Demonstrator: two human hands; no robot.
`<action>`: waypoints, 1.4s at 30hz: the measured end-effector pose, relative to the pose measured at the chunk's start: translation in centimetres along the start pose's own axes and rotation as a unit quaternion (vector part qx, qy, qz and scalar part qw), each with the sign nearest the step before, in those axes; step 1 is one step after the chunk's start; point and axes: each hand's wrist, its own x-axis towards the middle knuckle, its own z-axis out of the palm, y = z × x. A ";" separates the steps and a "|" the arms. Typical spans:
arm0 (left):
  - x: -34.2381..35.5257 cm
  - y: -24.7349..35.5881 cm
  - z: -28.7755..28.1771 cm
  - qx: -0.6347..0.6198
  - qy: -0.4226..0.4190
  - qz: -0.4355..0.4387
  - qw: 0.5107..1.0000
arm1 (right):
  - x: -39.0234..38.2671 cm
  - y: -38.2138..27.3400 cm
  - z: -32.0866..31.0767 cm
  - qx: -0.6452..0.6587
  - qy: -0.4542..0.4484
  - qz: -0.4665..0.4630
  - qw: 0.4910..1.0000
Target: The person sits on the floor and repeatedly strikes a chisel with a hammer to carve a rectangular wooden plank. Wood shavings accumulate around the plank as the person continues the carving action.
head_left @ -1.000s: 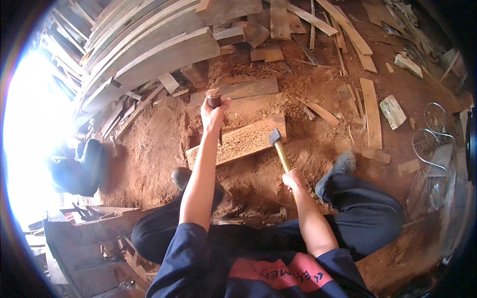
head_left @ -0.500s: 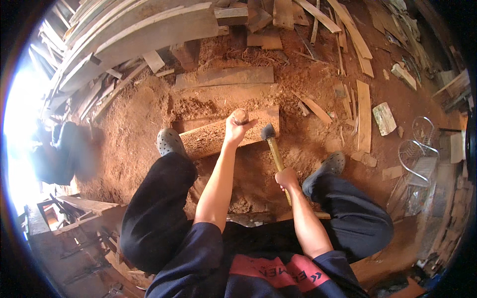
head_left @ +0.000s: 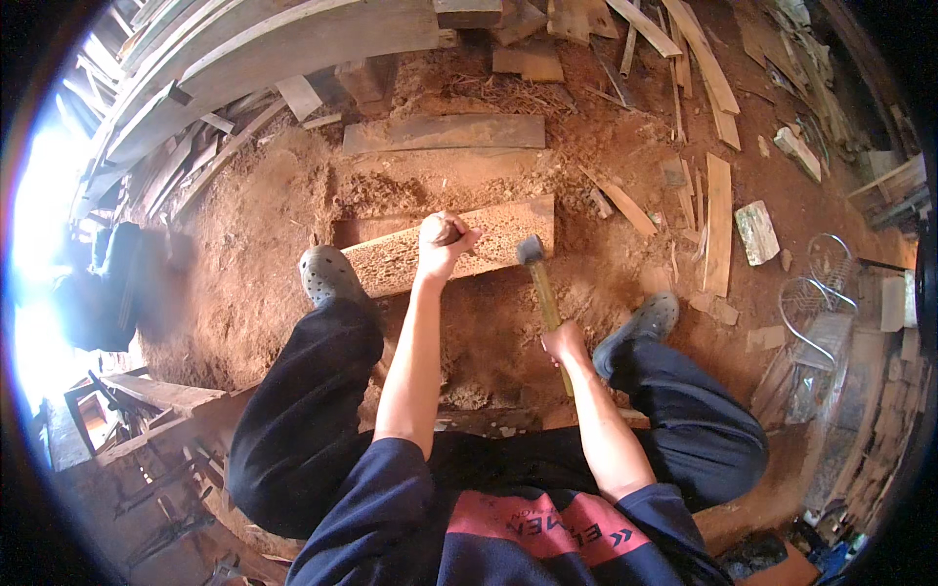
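While bracing the plank [head_left: 489, 234] with a foot, left hand [head_left: 445, 239] is clenching a chisel [head_left: 447, 232] upright on it. Right hand [head_left: 565, 344] is gripping the hammer [head_left: 539, 283], head poised beside.

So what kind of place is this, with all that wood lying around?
It looks like a rough woodworking yard. Long grey weathered planks are stacked on reddish sawdust-strewn dirt ground, and the right hand holds a wooden-handled hammer beside a pale carved wooden block that the left hand works on.
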 end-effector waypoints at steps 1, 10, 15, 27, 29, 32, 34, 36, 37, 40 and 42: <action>-0.2 0.1 -0.3 0.019 -0.008 0.012 1.000 | 0.1 0.3 0.1 0.002 0.011 -0.005 1.000; -0.5 -1.7 -0.7 0.115 -0.005 0.047 0.992 | 1.6 2.1 1.2 0.081 -0.039 -0.034 0.995; -1.0 0.0 1.4 0.150 -0.010 0.037 0.988 | 0.1 1.5 0.6 0.179 -0.052 -0.034 0.982; 0.0 -1.9 2.7 0.135 0.015 -0.014 0.991 | -12.0 -3.7 -7.1 0.372 -0.015 -0.199 0.906; -0.1 -1.6 3.3 0.160 -0.016 -0.012 0.987 | -16.3 -5.2 -9.2 0.409 -0.015 -0.291 0.865; -0.2 -2.6 3.3 0.193 -0.017 0.011 0.981 | -22.0 -8.2 -11.4 0.393 -0.041 -0.508 0.765; -0.3 -3.0 3.2 0.230 -0.015 0.033 0.973 | -23.2 -10.3 -12.2 0.430 0.057 -0.596 0.675; -0.2 -2.7 3.7 0.239 -0.024 0.015 0.971 | -22.8 -11.3 -13.2 0.406 0.128 -0.638 0.641; -0.3 -3.1 3.9 0.233 -0.022 0.017 0.972 | -22.3 -11.1 -12.6 0.387 0.170 -0.605 0.675; 0.1 -3.0 4.5 0.216 -0.022 0.039 0.975 | -16.6 -6.5 -8.8 0.225 0.285 -0.487 0.794; -0.2 -3.1 4.6 0.196 -0.018 0.041 0.980 | -13.7 -5.6 -6.1 0.064 0.204 -0.279 0.936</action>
